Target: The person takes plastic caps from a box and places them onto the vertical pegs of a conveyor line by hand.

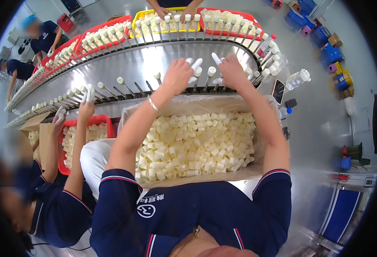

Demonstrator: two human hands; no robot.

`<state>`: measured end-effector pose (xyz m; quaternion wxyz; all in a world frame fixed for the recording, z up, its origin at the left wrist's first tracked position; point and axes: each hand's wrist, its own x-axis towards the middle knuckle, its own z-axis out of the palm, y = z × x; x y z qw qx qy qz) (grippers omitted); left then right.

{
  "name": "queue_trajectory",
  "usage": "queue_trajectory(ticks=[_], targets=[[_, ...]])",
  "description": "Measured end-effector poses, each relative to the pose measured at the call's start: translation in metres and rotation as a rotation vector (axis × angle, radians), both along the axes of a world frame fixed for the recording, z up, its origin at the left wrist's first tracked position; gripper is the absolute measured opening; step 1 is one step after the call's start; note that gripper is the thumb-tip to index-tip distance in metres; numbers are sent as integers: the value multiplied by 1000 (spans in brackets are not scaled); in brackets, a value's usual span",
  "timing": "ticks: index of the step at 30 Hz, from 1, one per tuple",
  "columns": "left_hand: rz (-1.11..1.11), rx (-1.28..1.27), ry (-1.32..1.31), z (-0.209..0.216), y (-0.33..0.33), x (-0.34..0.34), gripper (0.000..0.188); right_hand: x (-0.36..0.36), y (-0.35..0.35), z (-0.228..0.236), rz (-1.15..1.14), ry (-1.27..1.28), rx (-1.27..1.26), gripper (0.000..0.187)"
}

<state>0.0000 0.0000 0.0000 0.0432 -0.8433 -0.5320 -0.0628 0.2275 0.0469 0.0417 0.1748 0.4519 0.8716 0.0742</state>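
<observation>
Both my hands reach over the near side of the conveyor, white covers on several fingertips. My left hand [179,76] has its fingers apart, beside a white cap [198,72] on an upright metal peg; I cannot tell whether they touch. To its right, another white cap [211,71] tops a peg between my hands. My right hand [232,72] is open, index finger stretched out and thumb apart, close to that second cap. Below my forearms sits a lined carton [259,169], full of loose off-white, short hollow caps.
The steel conveyor table [124,64] is ringed by pegs, many capped. Red bins [110,124] and a yellow bin [137,18] hold more caps. Co-workers sit at my left and stand opposite. A phone [278,91] and a clear bottle [297,80] lie at right.
</observation>
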Motion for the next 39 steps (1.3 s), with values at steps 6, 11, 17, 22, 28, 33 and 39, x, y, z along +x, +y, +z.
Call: queue_trajectory(ticks=[6, 11, 17, 22, 28, 33, 39], targets=[[-454, 82, -229, -70, -117, 34, 30, 46, -118, -87, 240, 869, 250, 22], [249, -449, -154, -159, -129, 48, 23, 41, -148, -179, 10, 635, 69, 20], [181, -184, -266, -180, -130, 51, 18, 9, -144, -209, -52, 457, -78, 14], [99, -351, -618, -129, -141, 31, 18, 2, -137, -160, -132, 557, -240, 19], [28, -386, -678, -44, -130, -19, 41, -16, -115, -158, 14, 336, -320, 20], [219, -54, -691, 5, -131, -57, 31, -25, -148, -211, -16, 162, -236, 16], [241, 396, -312, 26, -53, -94, 20, -14, -152, -190, 211, 300, -257, 15]])
